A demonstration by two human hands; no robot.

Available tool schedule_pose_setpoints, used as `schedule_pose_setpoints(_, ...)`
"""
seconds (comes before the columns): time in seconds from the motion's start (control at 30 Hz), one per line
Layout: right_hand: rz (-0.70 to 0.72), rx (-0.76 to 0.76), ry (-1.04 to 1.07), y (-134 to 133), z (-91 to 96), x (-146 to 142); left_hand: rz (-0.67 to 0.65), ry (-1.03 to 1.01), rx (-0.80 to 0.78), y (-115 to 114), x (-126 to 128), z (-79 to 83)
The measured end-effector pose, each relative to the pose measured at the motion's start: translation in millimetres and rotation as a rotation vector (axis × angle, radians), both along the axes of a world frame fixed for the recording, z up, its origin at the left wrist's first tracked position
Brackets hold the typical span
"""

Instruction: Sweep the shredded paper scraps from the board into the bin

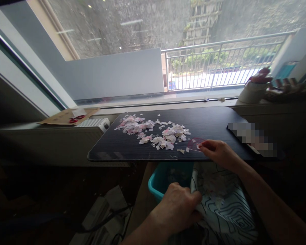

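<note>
My right hand [218,153] is over the near right part of the dark tabletop [209,124], thumb and fingertips pinched on a small white paper scrap [198,146]. Beside those fingertips lies a thin, pinkish see-through piece [192,142] with a few bits of paper on it. A loose heap of white and pink paper scraps [169,136] spreads leftward from there. Below the table edge, my left hand [178,206] is closed on the edge of a light cloth with black lines [234,214]. Paper scraps lie in the cloth's fold. A turquoise tub [153,185] stands behind that hand.
A phone-like dark object [252,141], partly blurred out, lies at the table's right. Red-handled scissors [76,119] rest on brown paper [58,116] above the radiator [91,124]. A pale container [253,90] stands on the right sill. White boxes or papers [104,211] lie on the floor.
</note>
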State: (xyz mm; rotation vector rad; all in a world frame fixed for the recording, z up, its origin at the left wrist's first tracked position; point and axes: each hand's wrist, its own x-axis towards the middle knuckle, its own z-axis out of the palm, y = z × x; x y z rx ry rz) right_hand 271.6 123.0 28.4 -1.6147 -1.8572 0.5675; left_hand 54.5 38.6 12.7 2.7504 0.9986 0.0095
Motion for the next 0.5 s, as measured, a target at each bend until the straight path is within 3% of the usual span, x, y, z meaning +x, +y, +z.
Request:
schedule_pose_setpoints(0.13, -0.063, 0.016, -0.024, 2.5, 1.0, 2.0, -0.003, -0.005, 0.002, 0.0, -0.7, -1.3)
schedule_pose_setpoints(0.37, 0.017, -0.007, 0.029, 4.4, 0.4, 2.3, -0.004, 0.001, 0.005, 0.6, 0.1, -1.4)
schedule_pose_setpoints(0.5, -0.119, 0.055, 0.017, 14.2, -4.2, 15.5, -0.006, 0.015, -0.023, 0.9, 0.6, 0.7)
